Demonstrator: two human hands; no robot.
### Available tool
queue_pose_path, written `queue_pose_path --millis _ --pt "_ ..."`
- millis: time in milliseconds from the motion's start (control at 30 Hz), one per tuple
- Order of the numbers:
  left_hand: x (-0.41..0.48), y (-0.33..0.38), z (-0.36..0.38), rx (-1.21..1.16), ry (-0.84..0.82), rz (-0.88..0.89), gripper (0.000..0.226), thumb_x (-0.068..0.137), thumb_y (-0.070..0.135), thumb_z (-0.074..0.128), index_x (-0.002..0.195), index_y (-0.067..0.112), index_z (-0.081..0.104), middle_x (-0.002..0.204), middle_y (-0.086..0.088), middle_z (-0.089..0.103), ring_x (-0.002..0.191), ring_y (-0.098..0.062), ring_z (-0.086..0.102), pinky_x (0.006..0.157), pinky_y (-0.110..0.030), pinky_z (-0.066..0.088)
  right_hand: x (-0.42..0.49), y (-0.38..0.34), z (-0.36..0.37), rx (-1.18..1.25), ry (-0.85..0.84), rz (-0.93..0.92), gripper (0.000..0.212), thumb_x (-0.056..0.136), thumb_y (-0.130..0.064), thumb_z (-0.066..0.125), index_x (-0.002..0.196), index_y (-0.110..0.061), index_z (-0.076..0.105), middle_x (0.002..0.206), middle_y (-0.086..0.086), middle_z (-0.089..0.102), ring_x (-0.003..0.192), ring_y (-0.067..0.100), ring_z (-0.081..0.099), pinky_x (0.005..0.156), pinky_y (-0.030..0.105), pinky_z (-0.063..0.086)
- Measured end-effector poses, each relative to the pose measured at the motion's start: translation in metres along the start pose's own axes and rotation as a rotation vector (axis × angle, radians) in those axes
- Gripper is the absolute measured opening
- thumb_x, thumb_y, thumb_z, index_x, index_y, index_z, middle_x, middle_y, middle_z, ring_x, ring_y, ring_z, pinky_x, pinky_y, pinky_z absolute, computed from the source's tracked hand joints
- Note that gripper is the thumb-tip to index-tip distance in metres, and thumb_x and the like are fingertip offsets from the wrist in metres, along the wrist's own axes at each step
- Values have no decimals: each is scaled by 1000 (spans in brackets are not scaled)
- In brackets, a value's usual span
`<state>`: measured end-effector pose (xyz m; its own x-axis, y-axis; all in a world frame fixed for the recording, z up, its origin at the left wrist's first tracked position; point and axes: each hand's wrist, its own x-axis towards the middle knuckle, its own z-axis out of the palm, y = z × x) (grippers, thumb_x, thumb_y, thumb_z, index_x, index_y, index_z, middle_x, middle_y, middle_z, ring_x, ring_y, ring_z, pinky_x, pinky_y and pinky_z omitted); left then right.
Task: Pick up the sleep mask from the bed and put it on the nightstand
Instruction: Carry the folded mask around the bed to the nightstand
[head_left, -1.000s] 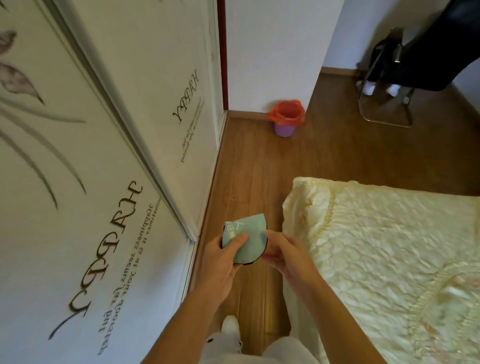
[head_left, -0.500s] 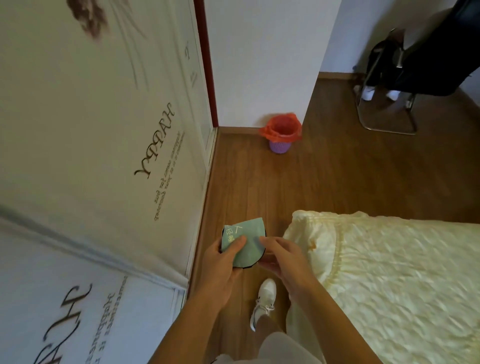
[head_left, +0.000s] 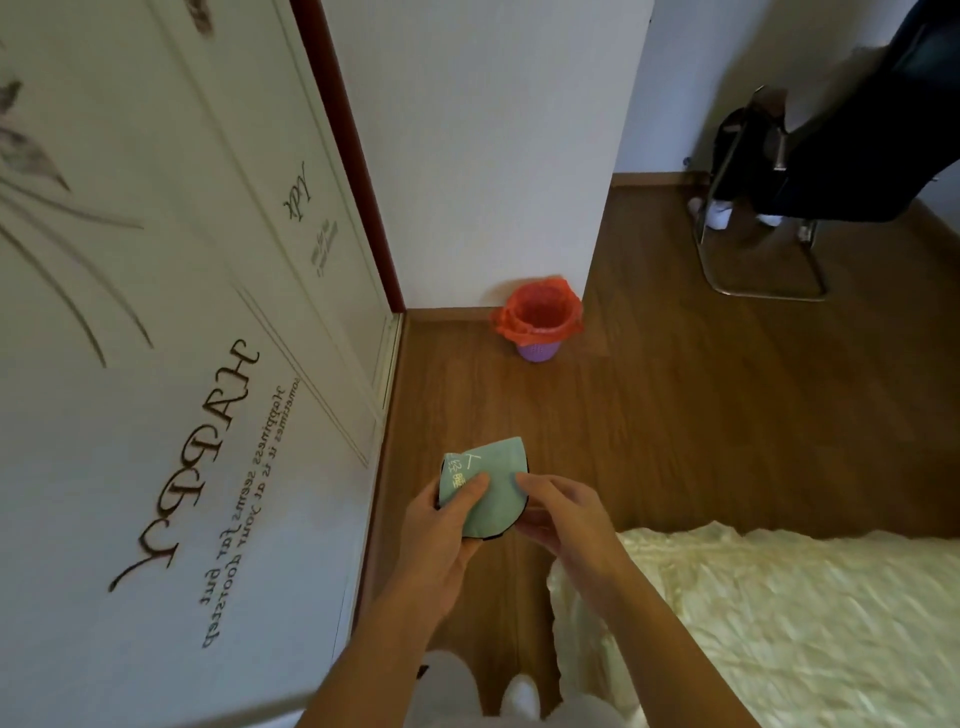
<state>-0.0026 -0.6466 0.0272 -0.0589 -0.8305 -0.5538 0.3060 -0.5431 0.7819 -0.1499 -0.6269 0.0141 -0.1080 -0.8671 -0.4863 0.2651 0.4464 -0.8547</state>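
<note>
Currently both hands grip the sleep mask (head_left: 491, 486) in the air over the wood floor (head_left: 701, 415): left hand (head_left: 441, 530) pinches its left side, thumb on top, right hand (head_left: 566, 519) pinches its right edge. Bed (head_left: 779, 623) lies to the right; wardrobe door (head_left: 182, 364) left, red-lined bin (head_left: 538, 325) ahead by the wall.

Both hands hold a folded pale-green fabric sleep mask with black edging (head_left: 491, 486) over the wooden floor (head_left: 675, 415): the left hand (head_left: 444, 530) pinches its seven o'clock side, the right hand (head_left: 566, 519) its four o'clock edge. A cream quilted bed (head_left: 779, 623) lies at four o'clock, a purple bin with a red liner (head_left: 538, 325) at twelve.
</note>
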Motion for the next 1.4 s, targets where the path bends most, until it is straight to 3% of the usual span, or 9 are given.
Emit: queue_pose_path --millis 133,367,500,700,900,1067,1167,1400 --pt "51 17 19 16 13 -17 40 83 18 72 122 12 61 116 -13 69 105 -28 67 79 -38 60 48 -21 -7 -4 19 18 25 93 -29 68 107 -9 76 103 11 80 98 26 77 92 40 61" --pt "170 55 51 17 -50 -69 44 82 18 73 123 11 63 114 -15 72 105 -30 69 77 -39 59 154 -68 -9 9 81 36 21 93 -27 68 103 -11 76 94 7 82 92 23 78 86 35 62" --pt "244 104 73 43 -82 -76 43 83 18 73 123 10 62 114 -14 71 105 -29 68 69 -32 59 225 -116 -3 29 134 36 24 94 -31 67 104 -12 78 93 7 82 89 21 78 78 30 60" --pt "327 166 122 159 -217 -84 40 82 19 72 120 11 63 114 -13 71 105 -29 68 71 -34 58 303 -178 -3 113 239 17 23 95 -29 66 104 -11 76 94 6 80 84 18 77 68 23 59" --pt "375 182 187 265 -348 -161 44 84 18 71 125 11 60 116 -12 70 106 -28 67 73 -33 59 334 -208 -36 199 365 18 23 95 -29 67 104 -8 73 91 1 79 75 10 77 60 17 56" --pt "397 167 253 329 -471 -266 26 86 13 69 110 21 63 111 -8 69 104 -25 66 82 -37 57 340 -210 -91 258 539 41 24 93 -33 69 101 -12 76 101 9 78 91 24 75 78 32 59" --pt "405 149 298 362 -527 -320 29 85 10 70 111 22 63 110 -8 70 103 -24 66 81 -38 57 339 -204 -133 322 634 51 28 91 -37 70 104 -13 76 106 12 78 98 27 73 90 40 60" --pt "414 91 427 497 -646 -394 31 83 11 71 112 18 65 112 -11 72 105 -27 68 83 -39 57 336 -207 -254 402 763 19 34 91 -40 68 108 -11 74 108 11 78 101 26 74 86 34 60"
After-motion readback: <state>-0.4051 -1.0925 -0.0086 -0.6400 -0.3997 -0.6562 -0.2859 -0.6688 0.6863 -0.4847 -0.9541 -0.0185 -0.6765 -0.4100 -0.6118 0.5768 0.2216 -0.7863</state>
